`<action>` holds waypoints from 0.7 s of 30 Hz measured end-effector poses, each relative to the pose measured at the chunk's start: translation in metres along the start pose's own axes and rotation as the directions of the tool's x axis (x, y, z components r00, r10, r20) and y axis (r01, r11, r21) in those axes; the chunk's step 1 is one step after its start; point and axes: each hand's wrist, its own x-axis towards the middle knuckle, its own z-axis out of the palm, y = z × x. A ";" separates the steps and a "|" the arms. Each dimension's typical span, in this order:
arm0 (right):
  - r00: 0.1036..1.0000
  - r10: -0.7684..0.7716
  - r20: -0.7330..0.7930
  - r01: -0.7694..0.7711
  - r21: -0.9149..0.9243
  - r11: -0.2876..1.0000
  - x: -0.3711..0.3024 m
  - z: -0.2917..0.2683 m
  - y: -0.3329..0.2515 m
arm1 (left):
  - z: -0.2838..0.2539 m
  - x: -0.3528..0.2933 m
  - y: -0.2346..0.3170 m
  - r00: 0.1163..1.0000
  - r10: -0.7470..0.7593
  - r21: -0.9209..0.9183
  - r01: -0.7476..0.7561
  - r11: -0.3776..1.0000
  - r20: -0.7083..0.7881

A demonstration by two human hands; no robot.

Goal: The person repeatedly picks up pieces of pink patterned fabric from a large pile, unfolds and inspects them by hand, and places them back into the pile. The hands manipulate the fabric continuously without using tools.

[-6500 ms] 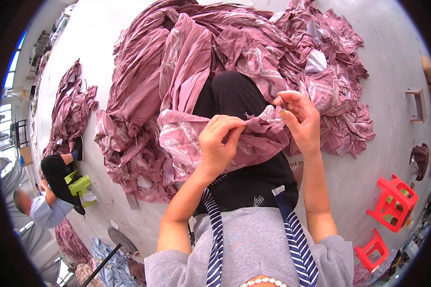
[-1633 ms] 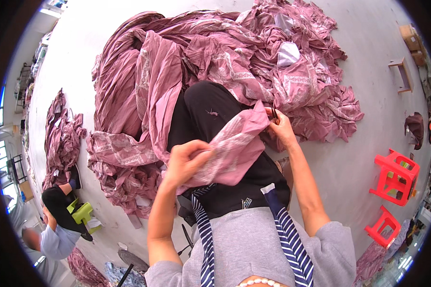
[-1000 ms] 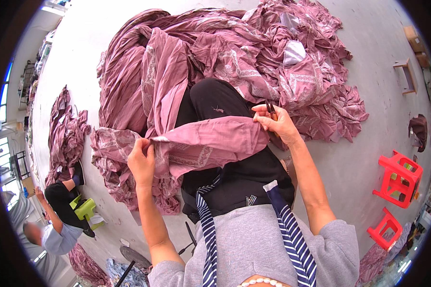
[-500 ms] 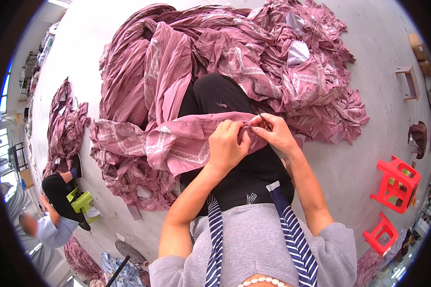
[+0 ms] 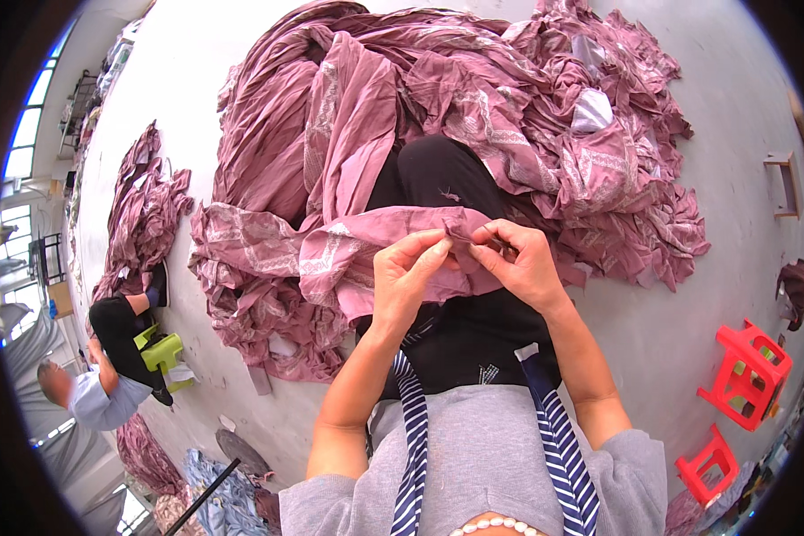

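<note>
Dusty-pink cloth with white patterned bands lies across my lap, over my black trousers. My left hand pinches a small gathered bit of its edge between thumb and fingers. Close by on the right, my right hand is closed, thumb and fingertips on the same gathered bit. Something thin and dark shows among the right hand's fingers, too small to make out. From my lap the cloth runs left into a large heap of the same pink fabric on the floor.
Two red plastic stools stand at the right, with a small wooden stool farther off. At the left, another person sits by a green stool and a smaller pink fabric pile. Blue fabric lies lower left.
My hands have drawn the gathered edge up, and it now stands between my fingertips. My left hand has turned, its thumb and fingers now pointing right. The whole view has shifted slightly.
</note>
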 end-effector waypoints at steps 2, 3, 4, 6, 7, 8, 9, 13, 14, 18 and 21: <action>1.000 0.029 0.011 -0.030 0.040 0.999 0.003 0.002 -0.005 | -0.001 -0.003 0.006 0.998 0.064 0.053 -0.063 0.997 -0.029; 1.000 0.027 0.016 -0.027 0.036 0.999 0.004 0.003 -0.006 | -0.002 -0.004 0.008 0.994 0.098 0.080 -0.094 0.992 -0.042; 1.000 0.024 0.019 -0.025 0.032 0.999 0.004 0.005 -0.009 | -0.002 -0.004 0.010 0.989 0.127 0.087 -0.120 0.989 -0.072; 0.997 -0.074 0.006 0.074 -0.059 0.996 0.004 0.010 -0.018 | -0.004 -0.004 0.014 0.973 0.188 0.108 -0.174 0.979 -0.132; 0.992 -0.123 0.002 0.122 -0.104 0.987 0.005 0.012 -0.021 | -0.006 -0.004 0.015 0.959 0.235 0.156 -0.211 0.965 -0.159; 0.961 -0.276 0.033 0.278 -0.130 0.952 0.007 0.015 -0.023 | -0.008 -0.004 0.016 0.941 0.284 0.206 -0.246 0.947 -0.185; 0.939 -0.326 0.108 0.340 -0.166 0.926 0.007 0.016 -0.030 | -0.010 -0.003 0.018 0.920 0.333 0.257 -0.277 0.926 -0.208; 0.944 -0.328 0.037 0.325 -0.282 0.903 0.017 0.022 -0.053 | -0.018 -0.007 0.026 0.933 0.287 0.026 -0.289 0.957 -0.218; 0.915 -0.402 0.006 0.386 -0.297 0.873 0.026 0.020 -0.048 | -0.016 -0.007 0.031 0.941 0.267 0.005 -0.272 0.962 -0.208; 0.966 -0.249 0.066 0.253 -0.062 0.965 0.034 0.025 -0.050 | -0.024 -0.005 0.029 0.988 0.101 -0.226 -0.125 0.966 -0.116; 0.975 -0.115 0.189 0.099 0.093 0.991 0.041 0.020 -0.058 | -0.025 -0.003 0.027 0.995 0.056 -0.228 -0.074 0.971 -0.081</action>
